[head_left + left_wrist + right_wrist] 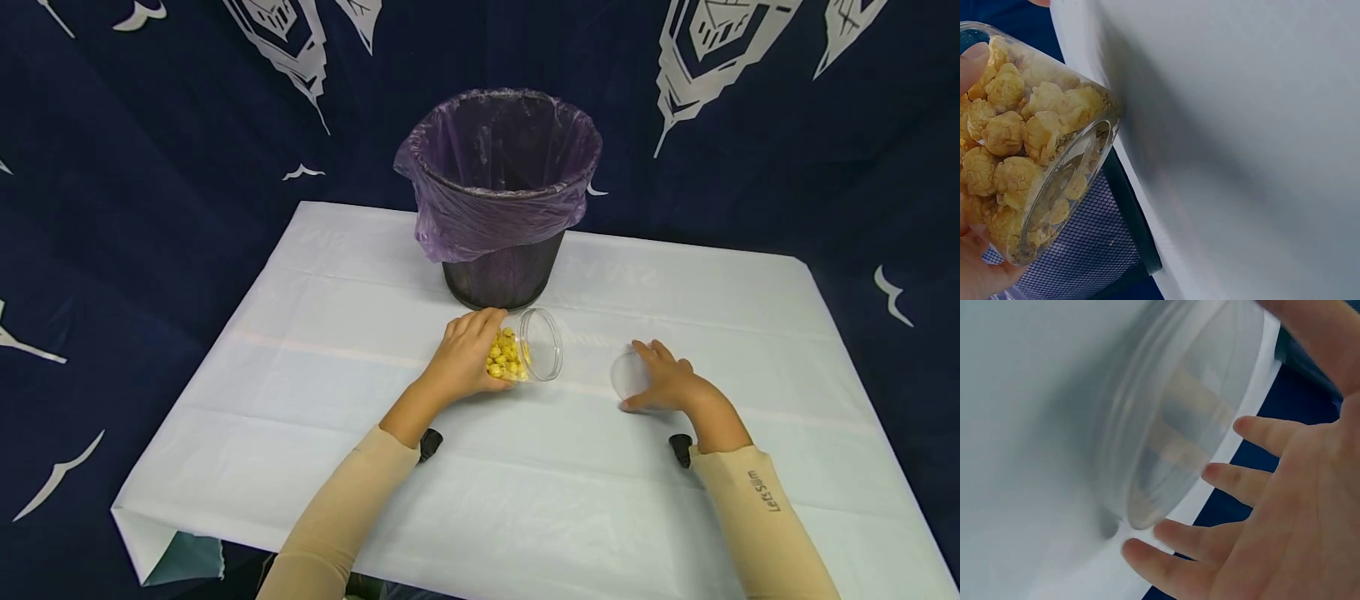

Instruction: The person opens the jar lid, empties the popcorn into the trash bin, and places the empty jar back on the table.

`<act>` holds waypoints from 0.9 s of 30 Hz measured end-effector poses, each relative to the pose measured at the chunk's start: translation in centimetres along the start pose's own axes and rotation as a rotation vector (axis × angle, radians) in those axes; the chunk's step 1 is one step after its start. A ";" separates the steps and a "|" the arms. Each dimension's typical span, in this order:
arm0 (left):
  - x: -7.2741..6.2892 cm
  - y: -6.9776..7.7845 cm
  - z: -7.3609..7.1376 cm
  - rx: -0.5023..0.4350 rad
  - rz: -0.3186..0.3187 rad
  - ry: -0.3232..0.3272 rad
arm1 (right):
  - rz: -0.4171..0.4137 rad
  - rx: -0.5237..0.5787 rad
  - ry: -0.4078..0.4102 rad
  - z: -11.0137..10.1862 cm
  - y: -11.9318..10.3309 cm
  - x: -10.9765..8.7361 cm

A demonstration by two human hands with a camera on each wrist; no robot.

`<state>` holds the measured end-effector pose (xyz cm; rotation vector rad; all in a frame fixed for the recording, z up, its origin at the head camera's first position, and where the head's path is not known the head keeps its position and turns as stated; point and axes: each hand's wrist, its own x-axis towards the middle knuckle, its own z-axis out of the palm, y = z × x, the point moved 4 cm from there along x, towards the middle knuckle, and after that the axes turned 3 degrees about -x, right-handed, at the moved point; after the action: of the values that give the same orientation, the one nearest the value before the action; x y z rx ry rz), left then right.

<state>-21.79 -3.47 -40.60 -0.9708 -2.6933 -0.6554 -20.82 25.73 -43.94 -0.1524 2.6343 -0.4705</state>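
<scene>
My left hand grips a clear jar of yellow popcorn, thumb on one side and fingers on the other. The jar lies tilted on its side over the table, with its uncovered mouth toward the right. In the left wrist view, round popcorn pieces show through its wall. To the right, my right hand is spread over a clear round lid. Its fingers are stretched out beside the lid's rim in the right wrist view, fingertips close to the edge and not curled round it.
A black mesh bin with a purple bag liner stands at the back of the table, just behind the jar. White cloth covers the table. Behind hangs a dark blue curtain with white patterns.
</scene>
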 end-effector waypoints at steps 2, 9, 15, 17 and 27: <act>0.0 0.0 0.0 0.000 -0.002 -0.001 | -0.014 -0.013 0.013 -0.3 -0.1 -0.1; -0.2 0.0 0.0 -0.002 -0.009 0.001 | -0.074 0.035 0.131 -3.1 -1.3 0.1; -0.2 0.1 0.0 0.002 -0.008 0.001 | -0.055 0.107 0.331 -6.4 -2.9 0.0; -0.2 0.2 0.0 0.007 -0.006 0.000 | -0.061 0.146 0.400 -7.4 -3.5 -0.1; -0.1 0.3 0.1 0.009 -0.004 0.001 | -0.142 0.345 0.621 -12.1 -6.3 0.1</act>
<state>-21.52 -3.32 -40.60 -0.9628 -2.6958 -0.6437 -26.24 23.51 -31.58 -0.0919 3.0837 -1.1724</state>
